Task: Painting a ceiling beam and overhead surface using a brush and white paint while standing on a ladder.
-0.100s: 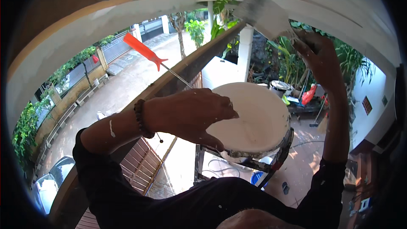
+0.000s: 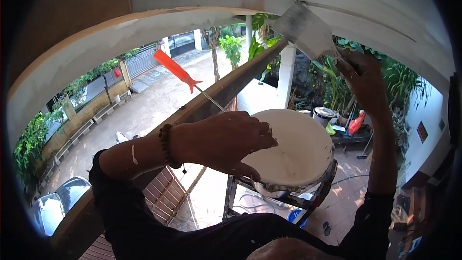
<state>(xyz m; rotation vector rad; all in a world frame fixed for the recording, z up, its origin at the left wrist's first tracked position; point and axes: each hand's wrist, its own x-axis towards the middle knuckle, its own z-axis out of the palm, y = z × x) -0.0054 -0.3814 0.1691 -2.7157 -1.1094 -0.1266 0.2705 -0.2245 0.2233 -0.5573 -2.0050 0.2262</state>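
In my raised right hand I grip a broad putty knife. Its whitish, smeared blade points up toward the ceiling ledge, and my fingers cover the handle. My left hand, wearing a dark bead bracelet, is bent over the left rim of a large round bucket of white paste. Thumb and fingers are apart there, with nothing visible between them; what lies beneath the palm is hidden. A tool with an orange-red handle leans beyond that hand, its thin metal rod disappearing behind it.
Under the bucket is a dark, paint-spattered stand. A long wooden beam crosses diagonally, and the pale ceiling hangs close overhead. Far below lie a tiled floor, a blue pail, a brown slatted gate and a parked car.
The whole view has shifted a little, so most things sit slightly lower and further right. My hands keep nearly the same poses, with the putty knife still in the right one.
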